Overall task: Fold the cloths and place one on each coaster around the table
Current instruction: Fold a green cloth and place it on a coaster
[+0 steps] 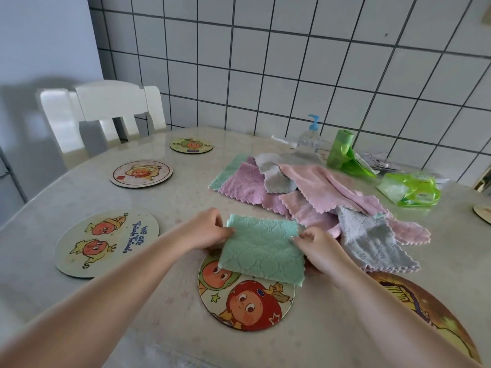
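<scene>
A folded mint-green cloth [261,248] lies over the far edge of the nearest round cartoon coaster [247,304]. My left hand [210,229] pinches its upper left corner. My right hand [316,248] pinches its right edge. A loose pile of pink, purple, grey and green cloths [313,192] sits just beyond. Bare coasters lie to the left: a large one [106,243], a middle one [140,173] and a small far one [191,145]. A darker coaster [425,312] shows at the right under my forearm.
A white chair [106,112] stands at the table's far left. Against the tiled wall are a pump bottle [310,135], a green bag roll [342,152] and a green wipes pack [409,189]. Another coaster's edge [483,212] peeks in at far right.
</scene>
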`<move>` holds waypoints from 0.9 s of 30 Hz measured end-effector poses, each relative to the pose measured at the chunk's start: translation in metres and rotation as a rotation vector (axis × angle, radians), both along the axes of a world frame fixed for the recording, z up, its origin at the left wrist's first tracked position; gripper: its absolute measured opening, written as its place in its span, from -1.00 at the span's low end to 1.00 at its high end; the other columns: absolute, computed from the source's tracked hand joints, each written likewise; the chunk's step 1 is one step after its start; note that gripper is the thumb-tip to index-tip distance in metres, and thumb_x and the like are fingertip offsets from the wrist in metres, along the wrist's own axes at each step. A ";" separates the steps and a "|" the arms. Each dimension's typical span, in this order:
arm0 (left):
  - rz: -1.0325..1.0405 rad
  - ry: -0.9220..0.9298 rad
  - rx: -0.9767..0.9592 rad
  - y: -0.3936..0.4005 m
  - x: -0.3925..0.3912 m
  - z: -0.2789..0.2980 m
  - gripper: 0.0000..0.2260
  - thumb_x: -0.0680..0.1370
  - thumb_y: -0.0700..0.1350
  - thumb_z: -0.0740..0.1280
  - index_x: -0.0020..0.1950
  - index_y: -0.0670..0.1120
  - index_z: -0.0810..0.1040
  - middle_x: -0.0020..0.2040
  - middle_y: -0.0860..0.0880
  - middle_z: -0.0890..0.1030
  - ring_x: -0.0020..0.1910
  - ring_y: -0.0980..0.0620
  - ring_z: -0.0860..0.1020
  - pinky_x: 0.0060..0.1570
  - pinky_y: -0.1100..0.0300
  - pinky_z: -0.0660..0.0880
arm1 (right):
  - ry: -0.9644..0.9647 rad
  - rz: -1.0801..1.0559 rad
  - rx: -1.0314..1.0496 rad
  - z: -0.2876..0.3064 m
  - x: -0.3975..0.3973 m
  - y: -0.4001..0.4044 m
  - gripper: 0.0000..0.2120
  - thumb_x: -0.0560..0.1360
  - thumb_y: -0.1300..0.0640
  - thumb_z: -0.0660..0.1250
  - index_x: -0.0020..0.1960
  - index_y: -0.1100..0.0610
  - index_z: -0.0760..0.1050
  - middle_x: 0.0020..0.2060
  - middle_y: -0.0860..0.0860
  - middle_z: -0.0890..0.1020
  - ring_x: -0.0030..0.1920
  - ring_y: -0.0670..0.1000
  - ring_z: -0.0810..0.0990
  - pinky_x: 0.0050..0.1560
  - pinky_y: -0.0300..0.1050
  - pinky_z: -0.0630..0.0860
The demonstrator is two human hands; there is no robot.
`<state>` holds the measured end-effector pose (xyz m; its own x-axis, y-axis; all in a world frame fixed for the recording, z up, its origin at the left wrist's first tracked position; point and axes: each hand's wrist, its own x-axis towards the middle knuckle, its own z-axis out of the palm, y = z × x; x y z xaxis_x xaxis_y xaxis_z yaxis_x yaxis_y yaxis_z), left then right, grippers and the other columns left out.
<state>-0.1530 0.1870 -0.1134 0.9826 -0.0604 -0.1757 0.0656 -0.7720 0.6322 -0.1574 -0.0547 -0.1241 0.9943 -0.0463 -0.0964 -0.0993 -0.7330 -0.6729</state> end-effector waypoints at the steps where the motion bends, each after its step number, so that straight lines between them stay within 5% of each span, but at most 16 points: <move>1: 0.008 -0.118 0.061 0.001 0.000 -0.003 -0.78 0.52 0.10 0.27 -0.14 -0.03 0.39 -0.21 0.01 0.52 -0.32 0.09 0.45 -0.30 0.19 0.41 | -0.071 -0.020 -0.033 0.001 -0.002 -0.001 -0.82 0.51 -0.08 0.24 -0.01 0.02 0.40 -0.16 -0.09 0.51 -0.20 -0.08 0.50 -0.18 -0.13 0.42; 5: -0.141 -0.421 0.059 -0.018 -0.006 0.006 -0.81 0.56 0.01 0.23 0.10 -0.03 0.51 0.09 0.06 0.53 0.03 0.14 0.49 0.05 0.27 0.42 | -0.291 0.085 -0.086 0.011 -0.003 0.014 -0.70 0.54 -0.04 0.20 0.24 0.02 0.42 0.16 -0.03 0.52 0.06 -0.09 0.52 0.08 -0.14 0.46; 7: -0.257 -0.377 0.064 -0.037 -0.002 0.009 -0.74 0.59 -0.09 0.19 0.24 -0.10 0.50 0.25 -0.02 0.48 0.25 0.03 0.43 0.23 0.20 0.31 | -0.213 0.185 -0.140 0.010 0.005 0.033 -0.65 0.56 0.01 0.17 0.32 0.03 0.38 0.29 -0.03 0.44 0.27 -0.03 0.43 0.28 -0.05 0.36; 10: -0.289 -0.244 0.207 -0.056 0.000 0.002 -0.71 0.57 -0.20 0.09 0.24 -0.17 0.46 0.24 -0.14 0.47 0.29 -0.14 0.40 0.30 0.00 0.29 | -0.071 0.280 -0.362 0.003 0.014 0.058 -0.63 0.56 0.04 0.07 0.35 -0.03 0.34 0.40 0.02 0.33 0.43 0.09 0.25 0.40 0.21 0.19; 13: -0.283 -0.181 0.411 -0.054 -0.008 -0.015 -0.60 0.61 -0.09 0.00 0.46 -0.09 0.20 0.49 -0.06 0.20 0.49 -0.06 0.11 0.42 -0.21 0.05 | 0.022 0.300 -0.512 -0.008 0.011 0.061 -0.50 0.60 -0.03 -0.03 0.51 -0.02 0.01 0.53 -0.01 -0.02 0.52 0.04 -0.08 0.43 0.27 -0.10; 18: -0.211 -0.175 0.444 -0.043 -0.020 -0.028 -0.48 0.60 0.13 -0.11 0.53 -0.01 -0.08 0.55 0.02 -0.10 0.51 0.06 -0.18 0.45 -0.16 -0.19 | -0.017 0.281 -0.562 -0.017 0.000 0.046 -0.40 0.56 -0.26 -0.13 0.52 -0.08 -0.16 0.52 -0.04 -0.15 0.51 -0.01 -0.19 0.45 0.22 -0.17; 23: -0.153 -0.168 0.463 -0.032 -0.027 -0.031 -0.42 0.57 0.21 -0.12 0.53 -0.01 -0.13 0.54 -0.02 -0.14 0.51 0.03 -0.15 0.45 -0.16 -0.23 | -0.007 0.247 -0.574 -0.019 -0.006 0.030 -0.33 0.50 -0.35 -0.20 0.51 -0.09 -0.22 0.51 -0.04 -0.21 0.51 -0.01 -0.22 0.46 0.17 -0.20; 27: -0.099 -0.176 0.433 -0.027 -0.033 -0.029 -0.38 0.55 0.27 -0.11 0.53 0.00 -0.09 0.55 -0.04 -0.03 0.52 0.00 -0.09 0.46 -0.15 -0.19 | -0.102 0.191 -0.537 -0.019 -0.015 0.020 -0.32 0.50 -0.34 -0.14 0.52 -0.05 -0.10 0.53 -0.03 -0.01 0.51 0.01 -0.04 0.49 0.11 -0.08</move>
<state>-0.1862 0.1598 -0.1426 0.9929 -0.1127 -0.0371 -0.1002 -0.9640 0.2461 -0.1719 -0.0351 -0.1435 0.9928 0.1193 -0.0119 0.1145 -0.9728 -0.2011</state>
